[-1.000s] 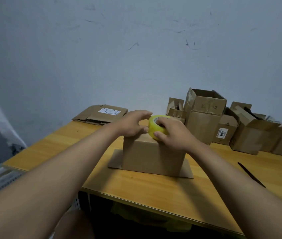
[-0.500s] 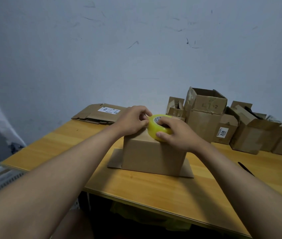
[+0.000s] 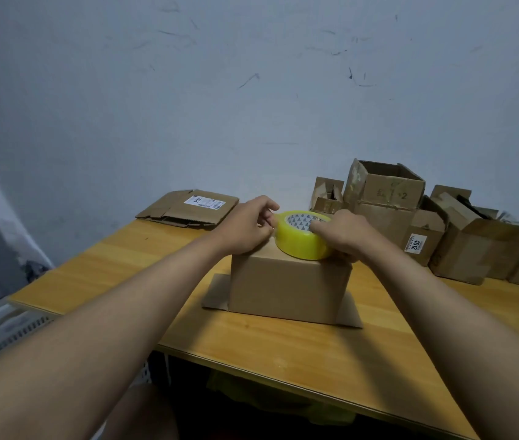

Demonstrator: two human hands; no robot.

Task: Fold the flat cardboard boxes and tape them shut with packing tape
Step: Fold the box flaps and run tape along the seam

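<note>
A folded box point(image 3: 286, 287) stands near the middle of the wooden worktop point(image 3: 283, 350), its bottom flaps spread flat on the wood to either side. On top of the box, tilted with its open core facing up and away, sits a yellow tape roll point(image 3: 301, 238).

The right hand point(image 3: 340, 235) grasps the roll from the right, fingers curled over its upper rim and into the printed core. The left hand point(image 3: 247, 228) rests on the box's top left edge with its fingers bent toward the roll's left side, pinching at the rim there; the tape end itself is too small to make out, so what exactly the fingertips hold cannot be told. Both bare forearms reach in from the lower corners of the view.

At the back left of the worktop lies a flat box point(image 3: 190, 207) with a white label on it, close to the wall point(image 3: 220, 90). Along the back right stands a cluster of used boxes point(image 3: 385, 198), several open at the top, one with a label reading 4012. The pale wall behind is marked with dark scuffs. Below the worktop's left edge a white slotted crate point(image 3: 14, 328) shows.
</note>
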